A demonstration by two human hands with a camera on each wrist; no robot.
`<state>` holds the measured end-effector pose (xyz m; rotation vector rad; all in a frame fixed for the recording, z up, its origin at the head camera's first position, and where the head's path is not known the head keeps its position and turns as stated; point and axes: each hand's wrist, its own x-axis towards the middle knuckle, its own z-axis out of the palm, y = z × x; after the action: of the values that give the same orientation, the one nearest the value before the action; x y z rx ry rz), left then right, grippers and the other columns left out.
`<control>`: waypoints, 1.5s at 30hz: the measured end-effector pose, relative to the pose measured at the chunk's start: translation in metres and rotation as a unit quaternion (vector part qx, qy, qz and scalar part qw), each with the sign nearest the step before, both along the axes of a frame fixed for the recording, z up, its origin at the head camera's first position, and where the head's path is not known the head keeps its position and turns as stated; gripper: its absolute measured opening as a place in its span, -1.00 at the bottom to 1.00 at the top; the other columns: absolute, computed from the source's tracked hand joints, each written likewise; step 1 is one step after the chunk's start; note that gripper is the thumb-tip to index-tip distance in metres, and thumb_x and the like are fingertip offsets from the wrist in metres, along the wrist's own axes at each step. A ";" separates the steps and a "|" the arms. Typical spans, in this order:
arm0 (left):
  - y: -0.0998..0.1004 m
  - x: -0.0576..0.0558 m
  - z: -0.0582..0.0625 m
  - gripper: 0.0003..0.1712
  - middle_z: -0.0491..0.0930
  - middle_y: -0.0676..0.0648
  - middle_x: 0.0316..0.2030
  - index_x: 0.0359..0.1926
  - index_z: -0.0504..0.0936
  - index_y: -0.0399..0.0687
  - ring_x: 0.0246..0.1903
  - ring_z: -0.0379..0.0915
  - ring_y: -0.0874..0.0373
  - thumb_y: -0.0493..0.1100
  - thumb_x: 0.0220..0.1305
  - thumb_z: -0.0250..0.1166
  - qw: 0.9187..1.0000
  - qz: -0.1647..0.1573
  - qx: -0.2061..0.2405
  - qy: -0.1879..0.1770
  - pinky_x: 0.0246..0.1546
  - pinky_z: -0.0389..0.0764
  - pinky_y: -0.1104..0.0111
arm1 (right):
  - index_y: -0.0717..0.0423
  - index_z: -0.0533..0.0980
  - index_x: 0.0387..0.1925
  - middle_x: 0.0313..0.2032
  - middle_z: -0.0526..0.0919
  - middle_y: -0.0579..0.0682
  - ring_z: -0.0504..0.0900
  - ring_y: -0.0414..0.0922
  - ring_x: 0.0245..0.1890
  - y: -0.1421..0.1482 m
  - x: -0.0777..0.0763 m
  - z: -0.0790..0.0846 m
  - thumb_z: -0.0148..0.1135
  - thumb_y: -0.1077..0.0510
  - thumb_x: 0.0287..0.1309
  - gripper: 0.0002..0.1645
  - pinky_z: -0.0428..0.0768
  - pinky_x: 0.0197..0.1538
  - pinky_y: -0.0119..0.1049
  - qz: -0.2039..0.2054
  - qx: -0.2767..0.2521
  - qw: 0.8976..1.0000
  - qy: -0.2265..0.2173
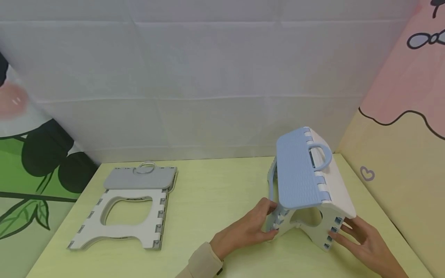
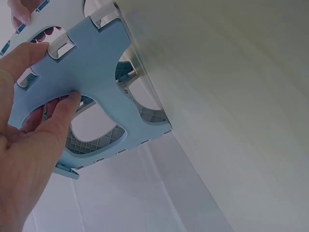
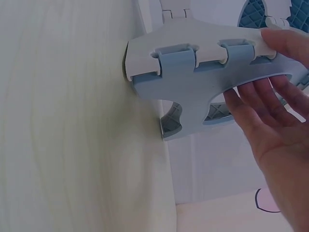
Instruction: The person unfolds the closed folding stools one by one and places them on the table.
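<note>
A blue and white folding step stool (image 1: 299, 170) stands on the right part of the table, partly unfolded, its two top halves sloping like a roof and a blue loop handle rising at the ridge. My left hand (image 1: 250, 224) grips its left leg panel; in the left wrist view, fingers curl into the opening of the blue panel (image 2: 96, 63). At the right leg panel is my right hand (image 1: 368, 247). Its thumb lies on the hinged edge and its fingers reach into the cut-out of the leg panel (image 3: 193, 87), as the right wrist view shows.
A second folding stool, grey and white (image 1: 156, 208), lies folded flat on the left of the pale yellow-green table (image 1: 208, 200). Behind stands a white creased sheet (image 1: 208, 77). Painted panels border both sides, the right one (image 1: 399, 166) close beside my right hand.
</note>
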<state>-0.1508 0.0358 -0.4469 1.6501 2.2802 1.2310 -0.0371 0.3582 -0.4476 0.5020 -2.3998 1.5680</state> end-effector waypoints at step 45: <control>0.000 0.000 0.007 -0.36 0.37 -0.20 0.18 0.28 0.18 -0.31 0.23 0.40 0.03 -0.26 0.38 0.37 0.999 0.006 -0.027 0.037 0.29 0.45 0.38 | 0.48 0.26 0.39 0.32 0.50 -0.21 0.52 -0.36 0.26 0.008 0.002 0.004 0.20 0.71 0.11 -0.20 0.60 0.14 -0.38 0.036 -0.053 0.997 -0.040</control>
<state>-0.1505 0.0359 -0.4403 1.6932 2.3461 1.1185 -0.0355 0.3661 -0.4432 0.5180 -2.3651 1.7674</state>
